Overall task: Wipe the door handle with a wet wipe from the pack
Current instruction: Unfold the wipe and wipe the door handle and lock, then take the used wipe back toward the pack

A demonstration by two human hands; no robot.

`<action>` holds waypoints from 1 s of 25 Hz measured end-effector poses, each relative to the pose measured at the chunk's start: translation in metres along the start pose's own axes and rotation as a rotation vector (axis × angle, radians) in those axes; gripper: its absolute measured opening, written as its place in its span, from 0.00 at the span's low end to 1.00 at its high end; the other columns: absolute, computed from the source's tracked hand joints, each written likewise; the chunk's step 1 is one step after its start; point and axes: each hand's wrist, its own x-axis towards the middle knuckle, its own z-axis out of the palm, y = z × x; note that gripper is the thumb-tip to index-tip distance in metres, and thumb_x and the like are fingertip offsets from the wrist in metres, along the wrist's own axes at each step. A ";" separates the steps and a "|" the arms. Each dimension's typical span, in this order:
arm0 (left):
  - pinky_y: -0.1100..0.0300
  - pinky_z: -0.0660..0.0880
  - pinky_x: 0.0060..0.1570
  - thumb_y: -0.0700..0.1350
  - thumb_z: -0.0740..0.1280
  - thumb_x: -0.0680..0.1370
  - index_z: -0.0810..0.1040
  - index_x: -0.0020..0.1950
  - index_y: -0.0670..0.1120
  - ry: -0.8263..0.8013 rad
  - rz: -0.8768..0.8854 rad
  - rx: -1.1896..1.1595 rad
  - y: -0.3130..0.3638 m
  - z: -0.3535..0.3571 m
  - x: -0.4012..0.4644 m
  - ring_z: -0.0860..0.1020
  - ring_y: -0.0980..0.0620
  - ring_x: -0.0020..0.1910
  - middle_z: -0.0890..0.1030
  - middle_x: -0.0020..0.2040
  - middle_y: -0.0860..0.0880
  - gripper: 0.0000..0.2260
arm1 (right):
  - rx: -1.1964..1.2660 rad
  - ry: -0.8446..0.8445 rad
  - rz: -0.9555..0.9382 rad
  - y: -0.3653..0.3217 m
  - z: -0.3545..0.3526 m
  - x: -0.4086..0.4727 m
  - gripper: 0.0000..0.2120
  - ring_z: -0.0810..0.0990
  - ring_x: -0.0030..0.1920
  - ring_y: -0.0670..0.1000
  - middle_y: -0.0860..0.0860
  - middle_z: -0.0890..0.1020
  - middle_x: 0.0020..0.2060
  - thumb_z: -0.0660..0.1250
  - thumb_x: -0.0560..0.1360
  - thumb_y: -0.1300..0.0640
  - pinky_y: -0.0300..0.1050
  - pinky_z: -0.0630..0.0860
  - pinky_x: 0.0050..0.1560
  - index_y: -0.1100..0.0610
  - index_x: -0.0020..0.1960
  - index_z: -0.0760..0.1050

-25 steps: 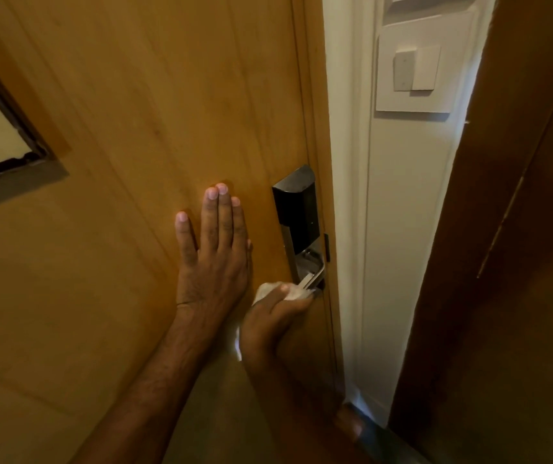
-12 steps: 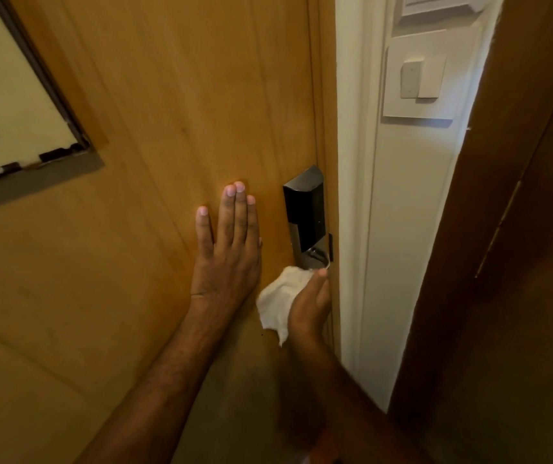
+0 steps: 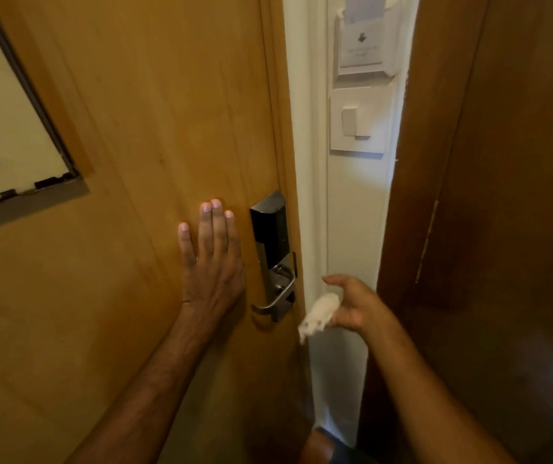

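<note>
Now left hand (image 3: 213, 262) spread flat on wooden door (image 3: 154, 135), right hand (image 3: 355, 304) pinching wet wipe (image 3: 320, 313).

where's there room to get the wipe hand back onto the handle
Free: the gap between the handle and the right hand holding the wipe, and the bare door below the handle. Crowded: its left side, where the left hand presses flat.

Both my forearms are bare from the bottom edge up to the wrists, with no sleeves, watch or bracelet showing. My left hand (image 3: 213, 262) has no rings, and its four visible nails are short and pale. My right hand (image 3: 355, 306) is bare too, slightly blurred.
</note>
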 end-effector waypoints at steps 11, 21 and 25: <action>0.33 0.50 0.75 0.52 0.57 0.80 0.55 0.78 0.35 0.016 0.161 -0.634 0.147 -0.048 0.094 0.53 0.33 0.78 0.56 0.79 0.31 0.32 | 0.271 0.338 -0.800 -0.115 -0.087 -0.135 0.17 0.79 0.27 0.47 0.60 0.81 0.47 0.59 0.76 0.69 0.36 0.68 0.17 0.61 0.63 0.74; 0.35 0.52 0.74 0.56 0.56 0.80 0.56 0.78 0.36 0.026 0.492 -0.970 0.325 -0.191 0.112 0.55 0.33 0.78 0.58 0.79 0.32 0.33 | 0.069 0.758 -1.094 -0.112 -0.270 -0.266 0.15 0.85 0.39 0.50 0.59 0.81 0.54 0.69 0.73 0.67 0.41 0.81 0.33 0.62 0.59 0.76; 0.35 0.54 0.74 0.56 0.53 0.81 0.56 0.78 0.39 0.087 0.654 -1.032 0.403 -0.275 0.097 0.56 0.33 0.78 0.59 0.78 0.34 0.31 | 0.012 1.128 -1.113 -0.100 -0.358 -0.328 0.21 0.82 0.43 0.47 0.50 0.80 0.48 0.75 0.65 0.58 0.36 0.78 0.33 0.53 0.55 0.73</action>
